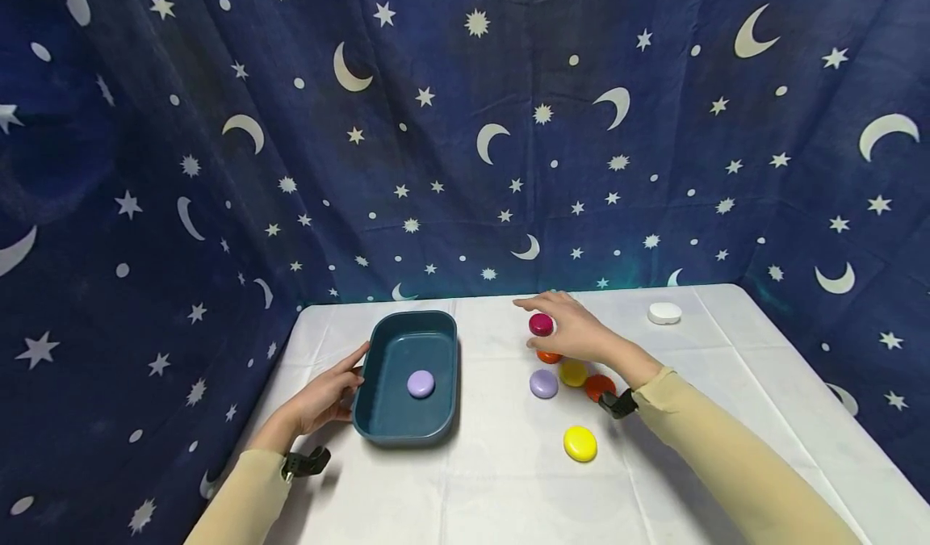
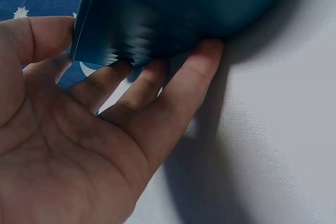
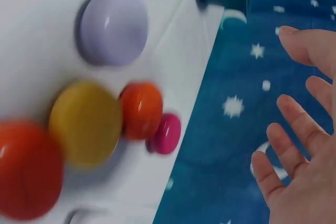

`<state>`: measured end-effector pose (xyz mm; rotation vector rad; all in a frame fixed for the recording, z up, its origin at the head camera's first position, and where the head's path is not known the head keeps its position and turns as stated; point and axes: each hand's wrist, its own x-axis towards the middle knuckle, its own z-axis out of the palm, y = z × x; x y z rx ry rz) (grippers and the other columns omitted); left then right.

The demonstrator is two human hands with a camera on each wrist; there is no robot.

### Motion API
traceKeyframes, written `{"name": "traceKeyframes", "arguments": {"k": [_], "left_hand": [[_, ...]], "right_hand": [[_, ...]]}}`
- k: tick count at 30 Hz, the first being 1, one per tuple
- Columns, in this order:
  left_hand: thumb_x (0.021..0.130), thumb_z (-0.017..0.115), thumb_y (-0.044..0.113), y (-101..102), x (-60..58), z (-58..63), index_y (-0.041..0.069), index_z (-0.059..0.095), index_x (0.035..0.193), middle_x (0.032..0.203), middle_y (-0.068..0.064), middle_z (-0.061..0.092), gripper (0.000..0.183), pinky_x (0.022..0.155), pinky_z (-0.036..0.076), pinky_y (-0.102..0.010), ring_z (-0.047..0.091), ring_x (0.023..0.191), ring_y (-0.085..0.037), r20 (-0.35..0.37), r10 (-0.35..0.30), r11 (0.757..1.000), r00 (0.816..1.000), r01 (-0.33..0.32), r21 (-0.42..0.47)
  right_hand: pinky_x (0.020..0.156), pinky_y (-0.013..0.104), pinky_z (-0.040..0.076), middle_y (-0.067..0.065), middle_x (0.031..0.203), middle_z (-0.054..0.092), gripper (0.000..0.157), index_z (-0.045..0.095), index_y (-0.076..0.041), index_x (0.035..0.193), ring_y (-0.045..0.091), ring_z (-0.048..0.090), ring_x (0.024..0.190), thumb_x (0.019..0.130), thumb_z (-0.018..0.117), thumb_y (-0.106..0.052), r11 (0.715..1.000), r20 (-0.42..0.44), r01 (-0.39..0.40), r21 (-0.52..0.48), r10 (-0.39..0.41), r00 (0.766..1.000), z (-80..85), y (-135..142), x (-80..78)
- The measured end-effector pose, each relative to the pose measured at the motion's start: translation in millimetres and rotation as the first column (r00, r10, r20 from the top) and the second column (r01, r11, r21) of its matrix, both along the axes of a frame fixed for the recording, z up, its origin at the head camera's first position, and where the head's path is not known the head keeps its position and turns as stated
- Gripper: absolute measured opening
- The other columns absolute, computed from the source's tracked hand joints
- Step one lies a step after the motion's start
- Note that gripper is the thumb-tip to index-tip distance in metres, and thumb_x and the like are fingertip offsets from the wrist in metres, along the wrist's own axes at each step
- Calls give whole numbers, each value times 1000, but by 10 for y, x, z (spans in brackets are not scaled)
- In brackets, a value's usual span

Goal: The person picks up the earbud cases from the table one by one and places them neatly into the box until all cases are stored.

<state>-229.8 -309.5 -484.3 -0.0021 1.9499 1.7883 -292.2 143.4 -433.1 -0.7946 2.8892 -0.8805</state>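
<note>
My left hand (image 1: 323, 400) holds the left side of a teal rectangular dish (image 1: 450, 383), thumb at the rim and fingers (image 2: 184, 85) curved against the outer wall. Inside the dish lies a lilac rounded disc (image 1: 420, 383). My right hand (image 1: 570, 327) hovers above the table with thumb and fingers spread around a magenta disc (image 1: 541, 324). In the right wrist view the magenta disc (image 3: 167, 134) sits apart from the hand, beside an orange disc (image 3: 143, 109). That orange disc is partly hidden by the hand in the head view.
Near the right hand lie a second lilac disc (image 1: 543, 383), a dull yellow disc (image 1: 574, 373) and a red-orange disc (image 1: 599, 387). A bright yellow disc (image 1: 580, 443) is closer to me. At the back right sits a white oval piece (image 1: 664, 312). A starry curtain (image 1: 465, 165) stands behind the table.
</note>
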Motion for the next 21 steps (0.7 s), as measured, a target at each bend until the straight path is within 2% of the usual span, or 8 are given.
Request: {"name": "traceKeyframes", "arguments": {"k": [1, 4, 8, 12, 16, 21], "left_hand": [[95, 41, 11, 0, 2, 1, 41, 20, 146, 96, -11, 33, 63, 65, 46, -45, 41, 86, -23, 2, 1, 1000, 1000, -1, 1], [94, 42, 11, -2, 3, -1, 40, 20, 146, 114, -14, 34, 64, 68, 46, -47, 42, 98, -27, 0, -4, 1000, 1000, 4, 8], [93, 42, 11, -9, 1, -13, 41, 19, 147, 135, -16, 26, 65, 69, 46, -48, 40, 105, -31, 1, -7, 1000, 1000, 7, 7], [94, 42, 12, -1, 5, -19, 41, 19, 146, 139, -16, 22, 65, 70, 46, -48, 36, 112, -33, -1, -5, 1000, 1000, 5, 8], [94, 42, 13, 8, 10, -12, 42, 19, 146, 130, -17, 28, 64, 69, 46, -47, 39, 106, -31, -6, -8, 1000, 1000, 8, -4], [95, 42, 13, 5, 11, -12, 42, 20, 146, 104, -14, 34, 63, 67, 46, -46, 42, 90, -24, -6, -4, 999, 1000, 4, -32]], "right_hand": [[91, 55, 38, -9, 130, 46, 70, 43, -44, 135, 19, 35, 120, 73, 75, -43, 1000, 16, 18, -5, -18, 1000, 7, 59, 4], [90, 55, 39, -8, 128, 47, 70, 42, -43, 136, 18, 35, 119, 73, 74, -43, 999, 31, 50, -12, -49, 998, 13, 215, 13], [91, 54, 37, -6, 125, 50, 68, 43, -39, 137, 18, 37, 116, 76, 72, -41, 998, -5, 59, -7, -59, 998, -31, 374, 12], [95, 57, 32, -5, 124, 51, 67, 44, -35, 137, 22, 36, 120, 77, 73, -38, 996, -7, 85, -3, -85, 996, -90, 502, 14], [95, 55, 31, -2, 124, 52, 67, 45, -34, 137, 24, 36, 120, 76, 74, -36, 993, -17, 115, 10, -115, 993, -143, 630, 7], [92, 53, 35, 2, 122, 54, 67, 47, -29, 136, 24, 39, 114, 75, 74, -34, 990, -20, 139, 12, -139, 990, -211, 784, 1]]}}
